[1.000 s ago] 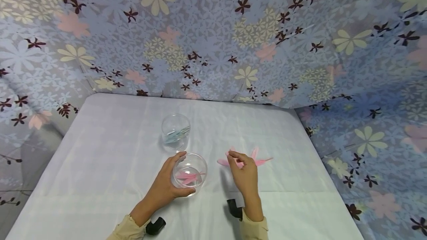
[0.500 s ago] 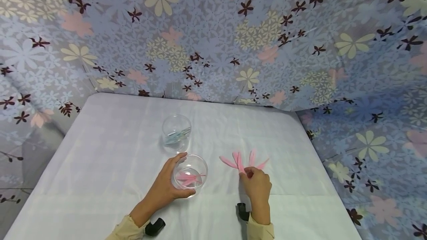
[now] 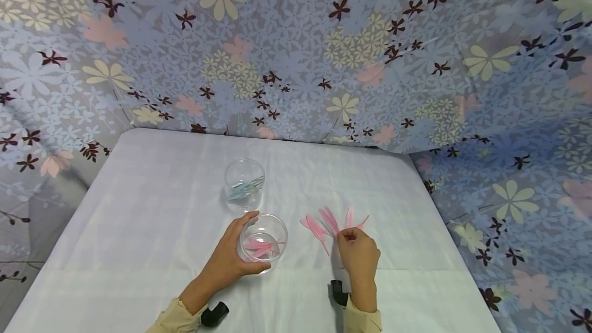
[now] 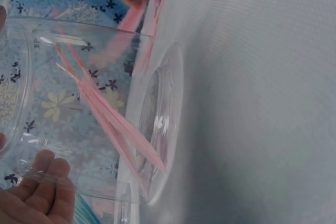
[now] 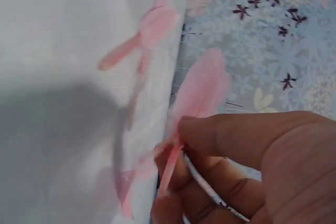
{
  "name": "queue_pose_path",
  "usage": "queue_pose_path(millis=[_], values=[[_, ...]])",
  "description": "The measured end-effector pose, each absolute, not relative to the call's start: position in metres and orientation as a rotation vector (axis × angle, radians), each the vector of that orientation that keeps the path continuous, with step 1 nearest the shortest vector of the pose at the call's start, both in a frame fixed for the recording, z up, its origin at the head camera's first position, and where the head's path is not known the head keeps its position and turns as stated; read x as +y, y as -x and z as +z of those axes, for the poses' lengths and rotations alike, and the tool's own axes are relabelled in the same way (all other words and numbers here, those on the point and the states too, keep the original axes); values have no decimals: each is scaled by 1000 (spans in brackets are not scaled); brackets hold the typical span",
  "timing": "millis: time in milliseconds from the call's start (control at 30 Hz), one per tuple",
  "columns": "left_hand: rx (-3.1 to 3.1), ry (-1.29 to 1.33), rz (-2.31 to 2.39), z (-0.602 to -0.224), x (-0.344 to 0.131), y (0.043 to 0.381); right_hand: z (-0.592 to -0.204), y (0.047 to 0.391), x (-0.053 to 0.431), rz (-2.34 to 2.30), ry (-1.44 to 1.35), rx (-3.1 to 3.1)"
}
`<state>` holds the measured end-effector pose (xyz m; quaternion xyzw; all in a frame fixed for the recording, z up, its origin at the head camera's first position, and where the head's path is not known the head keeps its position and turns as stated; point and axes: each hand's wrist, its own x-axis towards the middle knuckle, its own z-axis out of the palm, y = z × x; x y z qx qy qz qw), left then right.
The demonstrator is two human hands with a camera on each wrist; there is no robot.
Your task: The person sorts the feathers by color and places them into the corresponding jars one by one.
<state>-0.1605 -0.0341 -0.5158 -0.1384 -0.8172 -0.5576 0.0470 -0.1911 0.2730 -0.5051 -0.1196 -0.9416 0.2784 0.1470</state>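
My left hand [image 3: 231, 251] grips a clear round cup [image 3: 276, 224] at its side, fingers behind and thumb in front. A few pink feathers [image 4: 118, 124] lean inside that cup, quills upward in the left wrist view. To the right, my right hand [image 3: 359, 253] pinches the quill of a pink feather [image 5: 202, 85] between thumb and fingertips, its vane pointing away from the hand. Several more pink feathers [image 3: 316, 229] lie fanned out on the white cloth around the right fingertips; the hand hides part of them.
A second clear cup [image 3: 244, 166] with blue-green feathers [image 3: 245, 188] stands just behind the held cup. White cloth [image 3: 152, 209] covers the table, and a flowered curtain [image 3: 287, 55] rises along its back and right edges. Black wrist mounts [image 3: 215, 314] sit by the sleeves.
My right hand has come down and slightly right onto the feathers and now pinches one. The loose feathers have shifted apart, one now angled toward me. The left hand and cup have stayed put.
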Motion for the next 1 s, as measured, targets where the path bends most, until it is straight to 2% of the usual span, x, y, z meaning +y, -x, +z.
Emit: queue_pose_path(millis=[400,800,1000], values=[[-2506,415,-1711,-516,-35,161,-489,194,278,1160,352,-2730],[-2504,403,-1724,-516,-35,162,-493,195,278,1477,361,-2684],[-2504,400,-1725,-518,-35,162,-492,194,274,1519,267,-2694]])
